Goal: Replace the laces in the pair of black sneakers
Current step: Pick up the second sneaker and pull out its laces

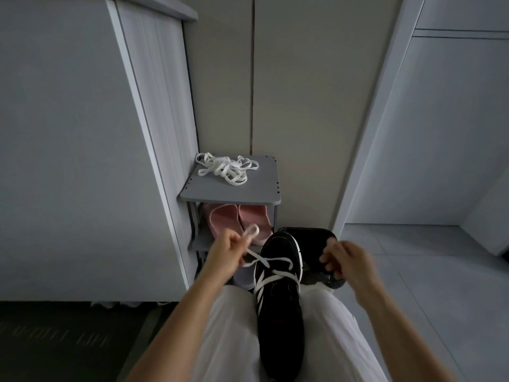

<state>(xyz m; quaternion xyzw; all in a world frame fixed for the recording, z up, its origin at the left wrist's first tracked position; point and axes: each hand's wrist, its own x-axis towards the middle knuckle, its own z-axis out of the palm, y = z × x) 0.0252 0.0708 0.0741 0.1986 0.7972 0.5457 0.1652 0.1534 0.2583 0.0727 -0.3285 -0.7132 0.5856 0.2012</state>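
a black sneaker [281,312] with white side stripes is wedged between the thighs [228,332], its white lace [271,261] pinched in the left hand [223,250]; the right hand [347,260] is held apart beside the toe, curled but blurred, so its grip cannot be told. more laces [227,168] are heaped on a grey rack [264,188] over pink slippers [234,219], flanked by a pale cabinet [68,161] and tiled floor [418,271].

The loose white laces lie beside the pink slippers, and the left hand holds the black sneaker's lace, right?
No: the head view shows the loose white laces on the rack's top shelf, above the pink slippers. The left hand does hold the lace of the black sneaker.
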